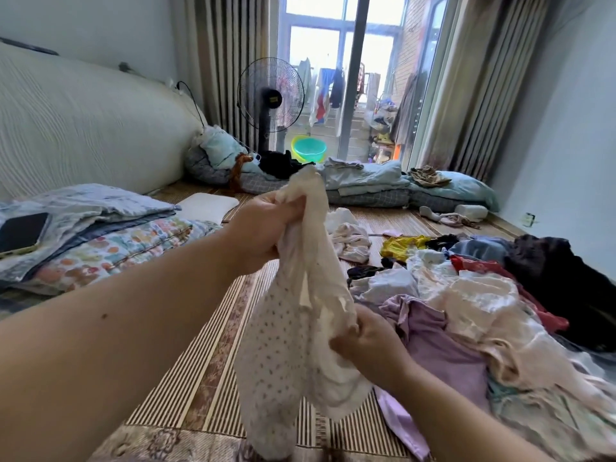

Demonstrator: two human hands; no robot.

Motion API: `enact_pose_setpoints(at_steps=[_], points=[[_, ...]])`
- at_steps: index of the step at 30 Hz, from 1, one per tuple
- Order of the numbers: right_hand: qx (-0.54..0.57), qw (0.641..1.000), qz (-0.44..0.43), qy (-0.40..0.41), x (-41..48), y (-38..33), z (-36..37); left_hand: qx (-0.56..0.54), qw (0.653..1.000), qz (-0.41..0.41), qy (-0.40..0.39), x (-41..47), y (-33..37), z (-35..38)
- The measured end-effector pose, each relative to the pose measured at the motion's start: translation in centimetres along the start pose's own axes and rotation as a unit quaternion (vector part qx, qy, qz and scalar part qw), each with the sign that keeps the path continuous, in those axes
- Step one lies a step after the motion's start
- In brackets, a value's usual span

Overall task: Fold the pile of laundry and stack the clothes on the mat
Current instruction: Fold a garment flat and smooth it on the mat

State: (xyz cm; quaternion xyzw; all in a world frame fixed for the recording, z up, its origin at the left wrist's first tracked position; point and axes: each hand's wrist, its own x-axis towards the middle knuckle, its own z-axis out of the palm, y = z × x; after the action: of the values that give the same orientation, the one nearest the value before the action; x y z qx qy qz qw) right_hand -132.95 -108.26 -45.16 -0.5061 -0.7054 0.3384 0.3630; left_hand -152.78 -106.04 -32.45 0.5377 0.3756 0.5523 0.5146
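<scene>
I hold a cream garment with small dark dots (283, 345) up in the air over the striped bamboo mat (206, 361). My left hand (263, 228) grips its bunched upper end at centre frame. Lower down, my right hand (370, 345) pinches an edge of the same garment. The cloth hangs crumpled between both hands. To the right lies the laundry pile (466, 301), a jumble of lilac, cream, red, yellow and black clothes spread on the mat.
Folded quilts with a phone (23, 231) on top lie at left, beside a white pillow (206, 206). Bedding (366, 181) lines the far edge, with a standing fan (270, 95) and green basin (308, 148) behind. Loose small clothes (350, 238) lie mid-mat.
</scene>
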Motion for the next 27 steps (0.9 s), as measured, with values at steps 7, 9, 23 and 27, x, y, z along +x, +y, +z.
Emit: enact_pose_setpoints(at_steps=[7,9,23,27], points=[[-0.045,0.991,0.095,0.084,1.7,1.1,-3.2,-0.012,0.986,0.041,0.160,-0.8,2.5,-5.8],[0.040,0.992,0.086,0.086,1.9,-1.0,-4.9,0.007,0.982,0.012,0.189,-1.5,2.9,-8.6],[0.091,0.967,0.163,-0.171,10.8,-4.8,-6.9,0.052,0.944,-0.241,0.220,-3.3,-5.4,-17.7],[-0.096,0.970,0.196,-0.107,15.4,2.2,-1.3,0.055,0.908,-0.308,0.277,-2.1,-12.5,-19.3]])
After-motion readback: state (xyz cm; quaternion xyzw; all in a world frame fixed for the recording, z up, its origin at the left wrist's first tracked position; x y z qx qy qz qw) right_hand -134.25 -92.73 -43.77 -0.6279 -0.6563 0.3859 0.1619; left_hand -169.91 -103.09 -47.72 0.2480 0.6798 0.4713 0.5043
